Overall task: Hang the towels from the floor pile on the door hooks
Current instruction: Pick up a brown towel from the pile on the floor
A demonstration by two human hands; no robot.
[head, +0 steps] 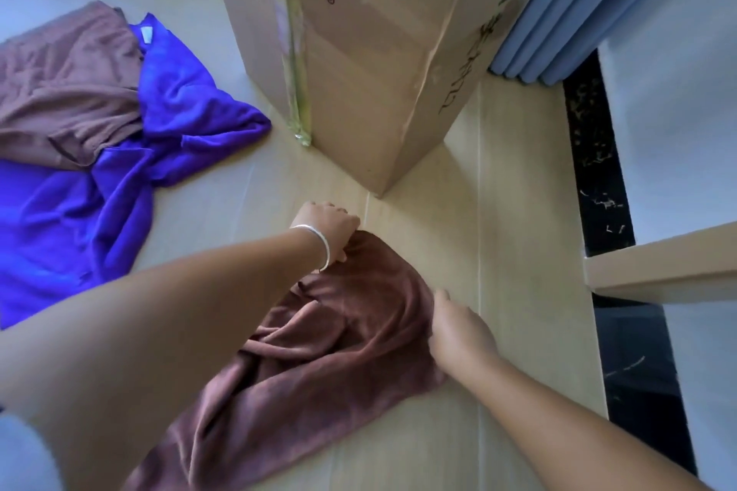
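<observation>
A brown towel (319,343) lies crumpled on the pale wood floor in front of me. My left hand (327,227), with a silver bangle on its wrist, grips the towel's far top edge. My right hand (458,327) pinches the towel's right edge, fingertips tucked into the fabric. To the left on the floor lie a blue towel (131,155) and a lighter brown towel (67,92), partly overlapping. No door hooks are in view.
A tall cardboard box (359,52) stands just beyond the towel. Blue curtains (558,12) hang at the upper right. A dark stone threshold (598,179) and a pale door frame edge (658,263) run along the right side.
</observation>
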